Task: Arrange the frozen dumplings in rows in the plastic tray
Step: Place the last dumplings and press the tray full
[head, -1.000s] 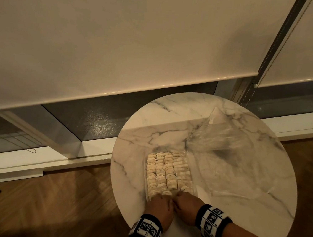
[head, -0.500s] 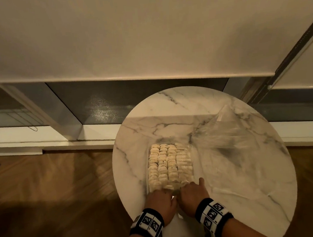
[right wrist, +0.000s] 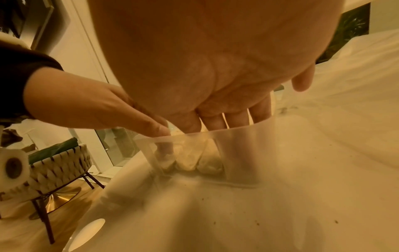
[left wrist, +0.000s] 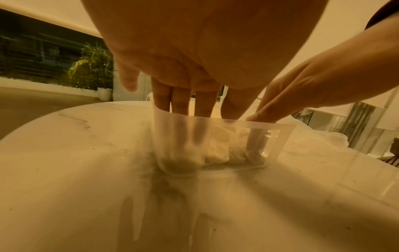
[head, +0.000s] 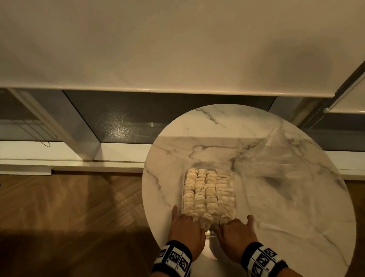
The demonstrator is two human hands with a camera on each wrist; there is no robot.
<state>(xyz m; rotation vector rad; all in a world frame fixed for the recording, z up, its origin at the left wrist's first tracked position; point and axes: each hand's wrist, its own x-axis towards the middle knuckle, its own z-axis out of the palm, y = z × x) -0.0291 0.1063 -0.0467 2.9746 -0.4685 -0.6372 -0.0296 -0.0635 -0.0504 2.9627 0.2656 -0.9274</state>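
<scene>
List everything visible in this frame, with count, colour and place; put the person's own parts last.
table: one, round, white marble with grey veins, near the window.
plastic tray: one, clear, on the table's near side.
frozen dumplings: many, pale cream, in four rows filling the tray.
plastic bag: one, clear, crumpled on the table right of the tray.
roller blind: cream, lowered over the window.
floor: brown wood.
chair: one, woven, pale, beside the table.
wristbands: two, black with white markers.
left hand: fingers in the tray's near end.
right hand: likewise.
</scene>
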